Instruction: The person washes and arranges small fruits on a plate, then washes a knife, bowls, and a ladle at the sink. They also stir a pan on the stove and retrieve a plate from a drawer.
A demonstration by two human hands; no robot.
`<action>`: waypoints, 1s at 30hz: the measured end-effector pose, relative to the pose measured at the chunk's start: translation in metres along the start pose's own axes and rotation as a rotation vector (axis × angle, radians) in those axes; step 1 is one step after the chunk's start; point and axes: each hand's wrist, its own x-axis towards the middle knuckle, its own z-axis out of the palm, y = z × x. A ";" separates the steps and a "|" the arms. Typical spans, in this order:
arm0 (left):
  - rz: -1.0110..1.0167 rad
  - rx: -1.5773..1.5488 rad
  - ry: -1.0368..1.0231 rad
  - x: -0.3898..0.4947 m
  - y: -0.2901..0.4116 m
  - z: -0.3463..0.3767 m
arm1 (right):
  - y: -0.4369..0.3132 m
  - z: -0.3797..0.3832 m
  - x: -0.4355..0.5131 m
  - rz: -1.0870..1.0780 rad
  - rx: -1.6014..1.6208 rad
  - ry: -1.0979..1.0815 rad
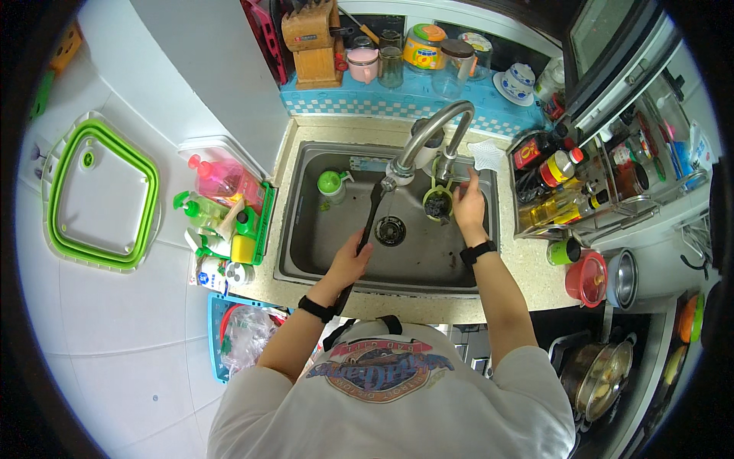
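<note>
My left hand (351,259) grips a long black-handled tool (373,207) slanting over the left part of the steel sink (338,229). The tool's upper end meets the metal fitting beside the base of the curved faucet (427,132). A thin stream of water seems to fall there, above the drain strainer (390,230). My right hand (470,207) is raised at the sink's right side, index finger extended. Close to its thumb hangs a green-rimmed strainer (438,205) with dark matter inside, below the faucet's spout. Whether the hand touches it is unclear.
A green-lidded container (331,186) stands in the sink. Soap bottles and a yellow sponge (243,249) crowd the left counter. Sauce bottles (550,172) fill the right rack. Jars (425,49) and a knife block (312,46) line the back ledge. A lidded pot (602,381) sits lower right.
</note>
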 end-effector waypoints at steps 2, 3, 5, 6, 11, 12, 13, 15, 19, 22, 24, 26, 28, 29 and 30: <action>0.173 0.253 0.081 0.006 -0.005 0.007 | 0.003 -0.008 -0.006 0.004 0.020 0.003; 0.209 0.328 0.111 0.006 -0.005 0.009 | 0.005 -0.012 -0.008 0.005 0.032 0.003; 0.230 0.439 0.117 0.000 0.000 0.009 | 0.007 -0.017 -0.013 0.014 0.049 0.007; 0.215 0.473 0.094 -0.006 0.005 0.008 | 0.007 -0.019 -0.016 0.022 0.053 0.011; 0.243 0.641 0.087 -0.035 0.027 0.006 | 0.006 -0.023 -0.027 0.044 0.110 0.006; 0.191 0.656 0.070 -0.041 0.029 0.006 | 0.005 -0.023 -0.028 0.050 0.124 0.000; 0.134 0.671 0.055 -0.047 0.031 0.005 | 0.004 -0.022 -0.029 0.063 0.159 -0.012; 0.081 0.685 0.020 -0.057 0.032 0.003 | 0.002 -0.021 -0.032 0.055 0.151 -0.020; 0.074 0.737 0.012 -0.069 0.025 0.002 | -0.001 -0.016 -0.031 0.034 0.179 -0.025; 0.180 0.613 -0.014 -0.060 0.018 -0.001 | -0.001 -0.012 -0.026 0.014 0.175 -0.005; -0.063 0.068 -0.142 -0.045 0.015 -0.005 | 0.000 -0.008 -0.022 -0.012 0.151 0.013; -0.258 -0.378 -0.231 -0.027 0.015 -0.007 | 0.000 -0.005 -0.018 -0.023 0.159 0.016; -0.284 -0.760 -0.279 -0.011 0.015 -0.006 | -0.001 -0.002 -0.014 -0.020 0.181 0.008; -0.337 -0.819 -0.261 -0.003 0.015 -0.005 | -0.001 0.000 -0.012 -0.019 0.176 0.004; -0.346 -0.910 -0.262 0.004 0.015 -0.003 | -0.001 0.001 -0.011 -0.018 0.171 0.000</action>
